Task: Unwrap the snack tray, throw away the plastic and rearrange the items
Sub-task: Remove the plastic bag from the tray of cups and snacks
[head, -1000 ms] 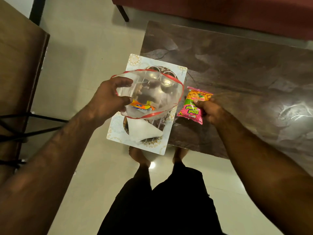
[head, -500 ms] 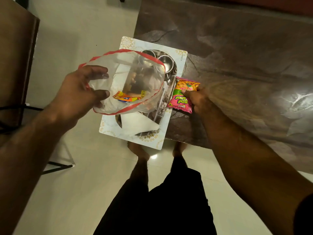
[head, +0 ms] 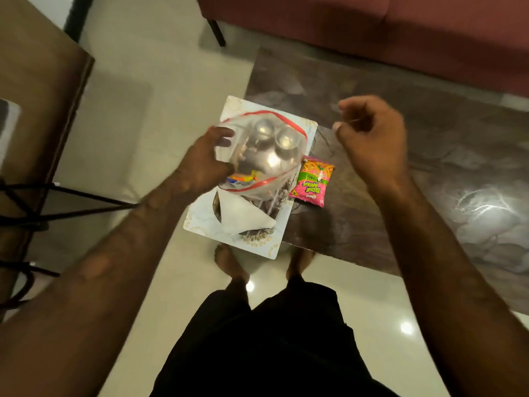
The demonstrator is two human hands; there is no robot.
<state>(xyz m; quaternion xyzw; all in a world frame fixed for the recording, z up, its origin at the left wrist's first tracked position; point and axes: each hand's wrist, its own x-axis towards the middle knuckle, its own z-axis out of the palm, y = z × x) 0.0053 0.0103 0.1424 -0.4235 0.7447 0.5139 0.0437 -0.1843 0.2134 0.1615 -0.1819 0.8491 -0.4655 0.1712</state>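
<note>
My left hand (head: 204, 164) grips a clear plastic bag (head: 266, 156) with a red rim, held open above the white snack tray (head: 252, 239). The tray hangs over the dark table's near-left corner. Two small steel bowls (head: 274, 136) show through the plastic, and a small orange packet (head: 242, 179) sits in the bag near my fingers. A white folded napkin (head: 243, 216) lies on the tray's near part. A pink and orange snack packet (head: 313, 181) rests on the table right of the tray. My right hand (head: 372, 144) hovers above the table, fingers loosely curled, holding nothing.
The dark marbled table (head: 415, 196) stretches right. A red sofa (head: 400, 32) stands behind it. A wooden unit (head: 37, 96) and black metal legs (head: 71, 199) are at the left. My bare feet (head: 229, 262) stand on the pale tiled floor by the table edge.
My right hand let go of the pink snack packet and rose up to the right. My left hand brought the bag back over the tray.
</note>
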